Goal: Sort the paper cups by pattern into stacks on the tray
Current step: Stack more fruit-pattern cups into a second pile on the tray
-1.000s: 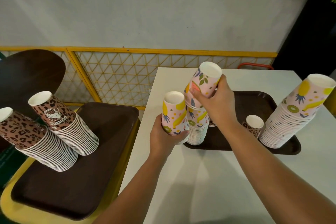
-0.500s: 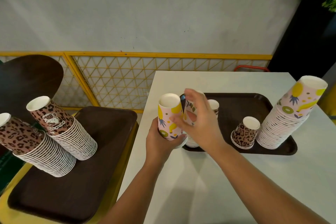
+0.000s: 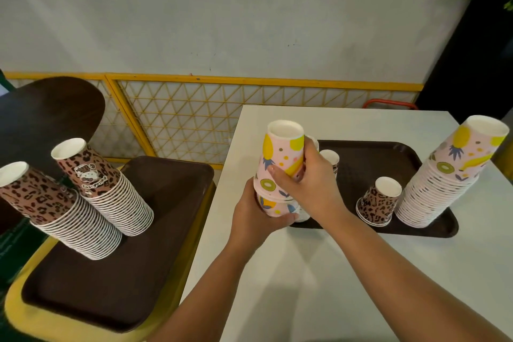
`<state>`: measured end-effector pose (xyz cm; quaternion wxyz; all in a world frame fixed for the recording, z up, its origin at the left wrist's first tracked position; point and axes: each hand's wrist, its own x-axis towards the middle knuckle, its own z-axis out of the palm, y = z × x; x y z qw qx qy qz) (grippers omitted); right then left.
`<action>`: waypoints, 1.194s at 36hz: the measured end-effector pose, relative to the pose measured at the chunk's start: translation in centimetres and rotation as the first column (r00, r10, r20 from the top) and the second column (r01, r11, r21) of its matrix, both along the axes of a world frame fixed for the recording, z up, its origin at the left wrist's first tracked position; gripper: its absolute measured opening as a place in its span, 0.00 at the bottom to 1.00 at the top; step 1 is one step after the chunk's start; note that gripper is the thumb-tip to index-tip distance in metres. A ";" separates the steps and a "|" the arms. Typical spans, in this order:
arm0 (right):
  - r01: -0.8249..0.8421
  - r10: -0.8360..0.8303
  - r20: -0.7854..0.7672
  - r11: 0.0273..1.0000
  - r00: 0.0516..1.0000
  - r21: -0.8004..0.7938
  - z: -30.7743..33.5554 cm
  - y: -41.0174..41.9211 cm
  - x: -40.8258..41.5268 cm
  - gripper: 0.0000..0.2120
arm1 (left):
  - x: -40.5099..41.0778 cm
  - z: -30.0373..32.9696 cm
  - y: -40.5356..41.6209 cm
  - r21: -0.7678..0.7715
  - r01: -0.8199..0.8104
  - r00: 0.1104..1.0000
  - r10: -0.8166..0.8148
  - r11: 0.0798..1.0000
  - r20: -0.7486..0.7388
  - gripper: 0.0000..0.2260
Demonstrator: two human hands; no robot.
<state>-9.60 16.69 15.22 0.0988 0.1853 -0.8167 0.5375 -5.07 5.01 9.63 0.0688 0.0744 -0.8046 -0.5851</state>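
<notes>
Hands [image 3: 302,189] grip fruit-pattern cups [image 3: 277,169] above tray [image 3: 383,158].

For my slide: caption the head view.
Both hands, left hand and right hand, stack pink fruit-patterned paper cups beside the brown plastic tray.

Left hand [image 3: 256,216] and right hand [image 3: 306,186], fingers curled in a grip, arms extended.

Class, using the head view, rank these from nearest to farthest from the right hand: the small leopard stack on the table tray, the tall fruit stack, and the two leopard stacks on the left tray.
1. Small leopard stack, just right of the right hand.
2. Tall fruit stack, the table tray's right end.
3. Two leopard stacks, far left tray.
</notes>
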 end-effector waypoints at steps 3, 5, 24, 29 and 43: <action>0.011 -0.011 -0.039 1.000 0.999 -0.007 1.0 0.2 -0.4 0.23 | 0.1 -0.4 -0.1 0.011 -0.016 0.999 0.016 1.000 0.033 0.34; 0.030 -0.033 -0.072 0.999 0.997 -0.032 1.8 0.4 -0.7 0.23 | 0.1 -0.5 -0.1 0.008 -0.027 0.999 0.026 1.000 0.048 0.34; 0.223 -0.224 -0.033 0.974 0.974 -0.033 0.1 2.0 -4.3 0.30 | 0.3 0.3 -0.7 0.008 -0.101 0.994 0.101 0.995 0.052 0.30; 0.232 -0.231 -0.046 0.972 0.972 0.027 -0.8 1.6 -3.0 0.38 | 0.3 0.2 -0.7 0.017 -0.115 0.993 0.114 0.993 0.018 0.32; -0.070 0.071 0.044 0.997 0.997 -0.010 -1.1 -1.5 0.8 0.31 | -0.2 0.3 -0.6 0.077 -0.085 0.993 0.091 0.993 -0.079 0.34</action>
